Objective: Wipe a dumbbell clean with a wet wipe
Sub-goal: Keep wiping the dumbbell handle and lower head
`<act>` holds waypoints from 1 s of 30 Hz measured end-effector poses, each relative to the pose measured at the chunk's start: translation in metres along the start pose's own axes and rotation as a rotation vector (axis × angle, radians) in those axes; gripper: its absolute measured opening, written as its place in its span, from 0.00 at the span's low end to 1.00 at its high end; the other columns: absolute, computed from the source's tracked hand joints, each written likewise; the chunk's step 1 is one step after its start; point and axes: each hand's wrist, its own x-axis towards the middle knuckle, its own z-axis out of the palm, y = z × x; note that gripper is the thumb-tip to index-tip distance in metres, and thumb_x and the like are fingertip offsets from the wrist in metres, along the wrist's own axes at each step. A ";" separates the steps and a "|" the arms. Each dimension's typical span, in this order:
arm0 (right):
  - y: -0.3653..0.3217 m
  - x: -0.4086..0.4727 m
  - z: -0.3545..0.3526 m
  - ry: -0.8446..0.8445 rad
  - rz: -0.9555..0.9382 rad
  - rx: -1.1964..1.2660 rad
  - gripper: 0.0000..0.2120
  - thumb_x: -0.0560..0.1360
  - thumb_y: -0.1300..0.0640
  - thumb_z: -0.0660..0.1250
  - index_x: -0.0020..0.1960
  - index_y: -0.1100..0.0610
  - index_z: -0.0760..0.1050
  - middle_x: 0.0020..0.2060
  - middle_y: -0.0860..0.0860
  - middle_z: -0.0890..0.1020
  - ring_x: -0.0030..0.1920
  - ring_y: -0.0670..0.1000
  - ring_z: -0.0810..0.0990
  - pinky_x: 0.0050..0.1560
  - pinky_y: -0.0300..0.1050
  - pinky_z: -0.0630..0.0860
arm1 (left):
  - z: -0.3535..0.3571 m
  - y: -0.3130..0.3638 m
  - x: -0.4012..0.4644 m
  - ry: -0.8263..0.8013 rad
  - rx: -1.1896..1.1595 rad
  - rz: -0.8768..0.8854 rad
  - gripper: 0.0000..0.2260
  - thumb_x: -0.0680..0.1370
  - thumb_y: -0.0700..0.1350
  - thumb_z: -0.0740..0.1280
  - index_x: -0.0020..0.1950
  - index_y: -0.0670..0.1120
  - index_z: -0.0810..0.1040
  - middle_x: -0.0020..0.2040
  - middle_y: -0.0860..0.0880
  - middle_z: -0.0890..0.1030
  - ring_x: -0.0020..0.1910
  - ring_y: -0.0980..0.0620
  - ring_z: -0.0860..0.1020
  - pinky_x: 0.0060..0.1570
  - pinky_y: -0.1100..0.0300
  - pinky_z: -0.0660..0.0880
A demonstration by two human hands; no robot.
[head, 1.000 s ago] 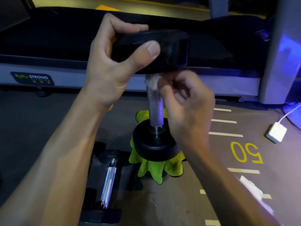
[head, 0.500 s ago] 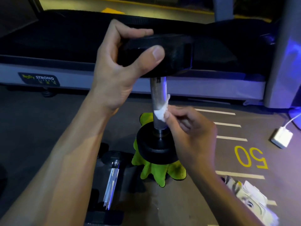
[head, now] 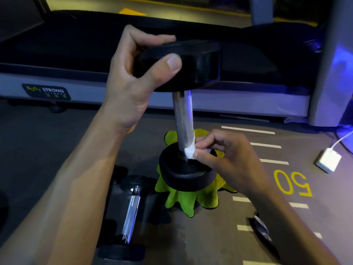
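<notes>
White wet wipe (head: pixel 189 151) pinched between fingers (head: pixel 204 154), seemingly.

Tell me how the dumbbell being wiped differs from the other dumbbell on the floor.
The dumbbell being wiped stands upright on a green cloth; the second dumbbell lies flat on the bare floor. The left hand grips the upright one's top head while the right hand pinches a wet wipe against the bottom of its handle; nothing touches the second dumbbell. Both have black heads and a shiny metal handle.

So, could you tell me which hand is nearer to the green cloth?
Right. The right hand pinches the wet wipe low on the dumbbell handle, just above the green cloth; the left hand grips the top head.
</notes>
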 end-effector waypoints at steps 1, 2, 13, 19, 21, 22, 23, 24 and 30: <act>-0.004 0.001 0.002 -0.003 0.025 -0.015 0.06 0.71 0.61 0.79 0.43 0.56 0.82 0.47 0.47 0.88 0.51 0.44 0.86 0.57 0.56 0.82 | 0.001 0.001 -0.001 0.007 0.001 0.003 0.16 0.74 0.53 0.74 0.57 0.49 0.74 0.66 0.39 0.80 0.68 0.36 0.78 0.66 0.27 0.72; -0.007 0.003 0.004 -0.002 0.043 -0.038 0.08 0.71 0.59 0.80 0.43 0.54 0.81 0.46 0.46 0.87 0.50 0.45 0.87 0.55 0.59 0.83 | 0.001 0.001 -0.001 0.014 0.005 0.006 0.16 0.74 0.53 0.74 0.57 0.49 0.74 0.66 0.39 0.80 0.67 0.37 0.78 0.66 0.28 0.72; -0.037 -0.030 0.041 0.291 -0.140 -0.911 0.12 0.73 0.55 0.75 0.34 0.51 0.75 0.31 0.48 0.80 0.29 0.54 0.76 0.28 0.42 0.61 | 0.014 0.010 -0.001 0.025 -0.011 0.040 0.16 0.74 0.50 0.76 0.56 0.48 0.74 0.64 0.40 0.81 0.63 0.48 0.81 0.61 0.52 0.78; -0.045 -0.035 0.053 0.275 -0.219 -1.021 0.12 0.75 0.55 0.72 0.34 0.51 0.75 0.27 0.49 0.75 0.29 0.54 0.71 0.34 0.44 0.56 | 0.017 0.011 -0.001 0.004 -0.035 0.057 0.16 0.74 0.49 0.76 0.56 0.48 0.74 0.63 0.40 0.81 0.61 0.50 0.82 0.59 0.55 0.78; -0.047 -0.034 0.056 0.232 -0.226 -1.067 0.13 0.69 0.59 0.77 0.33 0.51 0.74 0.26 0.50 0.74 0.28 0.54 0.70 0.35 0.43 0.56 | 0.018 0.010 0.000 0.001 -0.030 0.060 0.16 0.74 0.49 0.76 0.56 0.47 0.74 0.63 0.41 0.81 0.61 0.50 0.82 0.59 0.56 0.78; -0.047 -0.034 0.058 0.216 -0.241 -1.073 0.14 0.64 0.63 0.78 0.33 0.51 0.74 0.25 0.50 0.74 0.27 0.54 0.70 0.34 0.43 0.57 | 0.019 0.010 0.000 -0.004 -0.030 0.064 0.16 0.74 0.49 0.76 0.55 0.47 0.74 0.63 0.41 0.81 0.61 0.50 0.82 0.59 0.56 0.77; -0.049 -0.034 0.060 0.211 -0.257 -1.054 0.16 0.59 0.65 0.79 0.31 0.52 0.73 0.24 0.50 0.74 0.26 0.55 0.71 0.33 0.43 0.59 | 0.019 0.010 0.000 -0.010 -0.032 0.068 0.16 0.74 0.49 0.76 0.56 0.47 0.74 0.63 0.40 0.81 0.62 0.49 0.82 0.59 0.56 0.77; -0.050 -0.033 0.065 0.205 -0.276 -1.013 0.17 0.55 0.67 0.78 0.30 0.52 0.73 0.24 0.51 0.74 0.26 0.55 0.73 0.30 0.43 0.63 | 0.019 0.010 0.000 -0.017 -0.032 0.076 0.16 0.74 0.49 0.76 0.56 0.48 0.74 0.64 0.39 0.81 0.62 0.48 0.82 0.59 0.55 0.78; -0.026 -0.027 0.073 0.136 -0.326 -0.763 0.12 0.62 0.64 0.77 0.36 0.52 0.76 0.31 0.47 0.79 0.33 0.54 0.78 0.35 0.41 0.70 | 0.015 0.007 0.001 -0.005 0.006 0.079 0.16 0.75 0.51 0.76 0.57 0.48 0.74 0.65 0.39 0.81 0.65 0.43 0.81 0.64 0.46 0.78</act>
